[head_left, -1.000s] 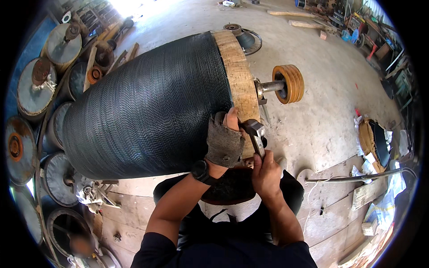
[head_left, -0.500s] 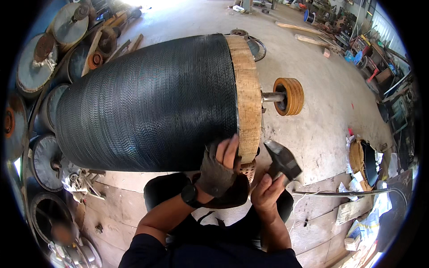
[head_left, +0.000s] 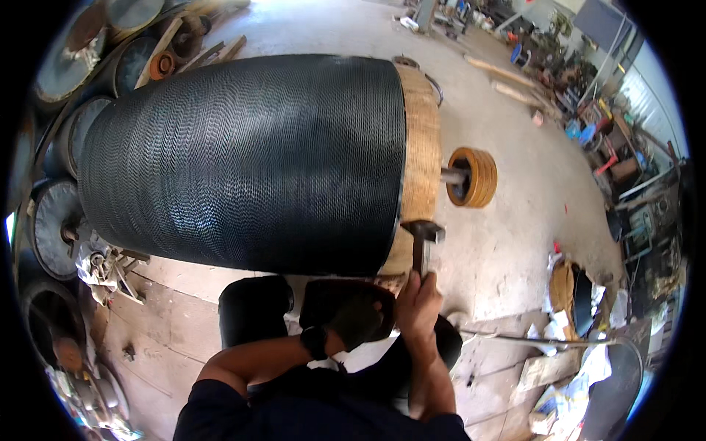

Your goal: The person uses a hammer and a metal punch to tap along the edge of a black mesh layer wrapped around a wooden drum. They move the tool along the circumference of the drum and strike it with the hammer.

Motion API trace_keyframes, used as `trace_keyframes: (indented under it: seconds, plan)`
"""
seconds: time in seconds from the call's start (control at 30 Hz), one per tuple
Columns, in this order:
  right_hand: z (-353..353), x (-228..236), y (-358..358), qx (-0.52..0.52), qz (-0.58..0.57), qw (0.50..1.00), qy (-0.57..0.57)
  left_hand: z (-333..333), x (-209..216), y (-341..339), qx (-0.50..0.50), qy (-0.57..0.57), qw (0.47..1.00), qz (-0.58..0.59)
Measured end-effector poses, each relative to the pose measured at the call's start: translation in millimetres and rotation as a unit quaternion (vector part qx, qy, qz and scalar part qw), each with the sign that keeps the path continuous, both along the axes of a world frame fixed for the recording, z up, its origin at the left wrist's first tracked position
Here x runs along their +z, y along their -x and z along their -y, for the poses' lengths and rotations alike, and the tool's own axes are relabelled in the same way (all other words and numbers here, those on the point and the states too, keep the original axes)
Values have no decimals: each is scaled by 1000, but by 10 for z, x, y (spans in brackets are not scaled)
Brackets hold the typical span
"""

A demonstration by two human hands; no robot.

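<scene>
While the right grip (head_left: 418,305) is wrapped around the handle of a hammer (head_left: 421,253), the tool's steel head overlaps the lower part of a pale wooden band (head_left: 421,147) at the right end of a big drum (head_left: 243,169); whether they touch, I cannot tell. The left grip (head_left: 357,322), darkly gloved, is over a dark rounded object (head_left: 316,295) between the knees, too shadowed to tell if it is clenched or released. Finely ridged and black, the drum lies sideways ahead of the person, its shaft (head_left: 453,176) bearing an orange-yellow grooved pulley (head_left: 474,178).
</scene>
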State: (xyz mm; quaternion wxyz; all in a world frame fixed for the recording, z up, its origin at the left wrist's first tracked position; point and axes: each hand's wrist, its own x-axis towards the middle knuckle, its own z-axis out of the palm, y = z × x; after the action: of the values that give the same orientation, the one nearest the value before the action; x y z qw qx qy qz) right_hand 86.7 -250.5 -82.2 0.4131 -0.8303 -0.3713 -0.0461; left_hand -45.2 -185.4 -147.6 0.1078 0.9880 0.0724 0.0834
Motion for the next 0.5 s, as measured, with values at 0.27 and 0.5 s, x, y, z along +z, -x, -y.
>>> trace_keyframes:
  seconds: [0.27,0.5]
  plan:
    - [171,-43,54,27,31,991,-126,26,23,1,-27,1,997,-73]
    - [237,203,238,37,-53,977,-203,58,-164,28,17,11,999,29]
